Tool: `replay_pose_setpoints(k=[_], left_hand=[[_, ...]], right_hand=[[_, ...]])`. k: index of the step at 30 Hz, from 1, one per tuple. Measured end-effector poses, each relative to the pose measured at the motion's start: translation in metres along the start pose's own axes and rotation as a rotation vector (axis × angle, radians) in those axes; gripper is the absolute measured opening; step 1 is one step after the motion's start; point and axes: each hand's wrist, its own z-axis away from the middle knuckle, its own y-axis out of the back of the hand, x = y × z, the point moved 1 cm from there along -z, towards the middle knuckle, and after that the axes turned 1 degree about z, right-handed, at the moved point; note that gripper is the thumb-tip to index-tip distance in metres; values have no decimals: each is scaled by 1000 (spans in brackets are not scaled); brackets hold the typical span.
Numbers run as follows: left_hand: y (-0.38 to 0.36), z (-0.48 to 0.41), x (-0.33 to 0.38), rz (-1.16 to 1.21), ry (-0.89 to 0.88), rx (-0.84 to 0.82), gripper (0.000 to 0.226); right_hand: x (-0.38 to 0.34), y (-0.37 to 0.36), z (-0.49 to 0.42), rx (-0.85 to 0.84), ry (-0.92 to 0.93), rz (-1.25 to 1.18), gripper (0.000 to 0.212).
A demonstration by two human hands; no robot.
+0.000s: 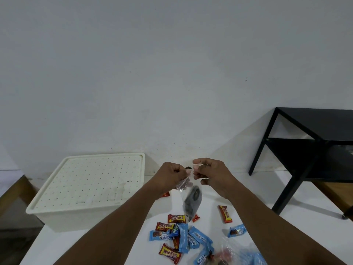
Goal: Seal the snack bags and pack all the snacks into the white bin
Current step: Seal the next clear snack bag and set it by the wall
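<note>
**Clear snack bag held up by both hands above the table**

A small clear plastic bag (191,199) hangs in the air over the white table (267,226), its lower part filled with dark round snacks and its top crumpled. The left hand (170,175) pinches the bag's upper edge with fingers closed tight on the plastic. The right hand (212,174) holds the same top edge just beside it, thumb and forefinger pressed together on the film, the other fingers curled loosely. Below, red wrapped bars (176,219) and blue wrapped snacks (183,238) lie scattered on the table. The white bin (89,190) sits to the left, its dotted lid on.
</note>
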Motion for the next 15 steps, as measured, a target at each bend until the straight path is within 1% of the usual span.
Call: replay_pose_setpoints(k=[3,5,7,9,13,15], left_hand=[[0,-2,-2,-103,-14,37,41],[0,-4,-2,-139,-12,27,47],[0,-5,-1,-148,-9,20,47],[-2,-6,3,-110,-15,20,47],[-3,-8,2,26,-16,104,31],[2,-10,-6,48,2,123,31]], right_hand=[[3,1,-2,-19,-2,-85,26],[2,3,-3,-31,-1,-77,26],[2,4,-4,-17,-1,-66,25],[2,5,-7,27,0,-83,23],[2,14,-16,186,-15,-204,18],[1,24,-20,259,-36,-276,16]])
